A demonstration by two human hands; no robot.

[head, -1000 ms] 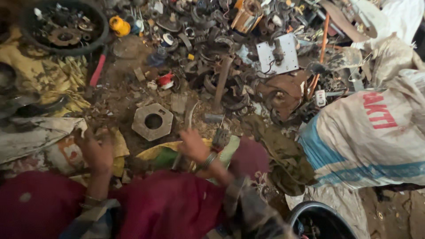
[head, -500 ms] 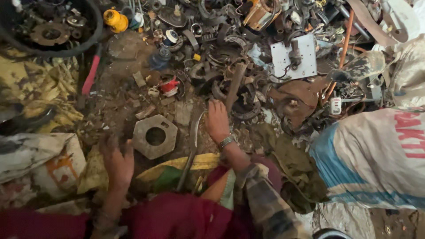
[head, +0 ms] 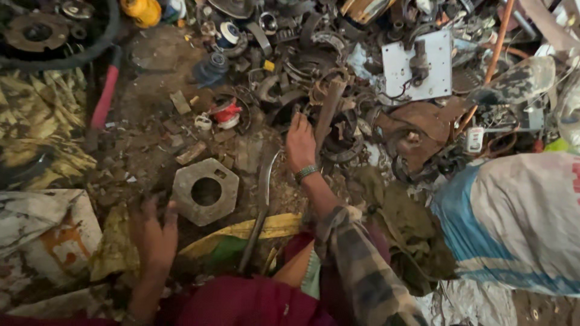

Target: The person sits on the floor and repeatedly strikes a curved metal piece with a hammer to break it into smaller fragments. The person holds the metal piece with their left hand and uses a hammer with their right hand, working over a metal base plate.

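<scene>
The right hand point(head: 300, 143), fingers spread, reaches the rusty flat metal bar point(head: 326, 115) beyond the grey hexagonal metal plate point(head: 205, 191); the left hand point(head: 155, 232), open, braces just beside that plate.

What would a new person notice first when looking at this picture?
Most likely the dense heap of rusty metal scrap that fills the top of the view, with the right hand reaching into its edge. Below and to the left, a grey hexagonal plate with a round hole lies on the dirt, just above the open left hand. A white and blue sack lies at the right.
</scene>
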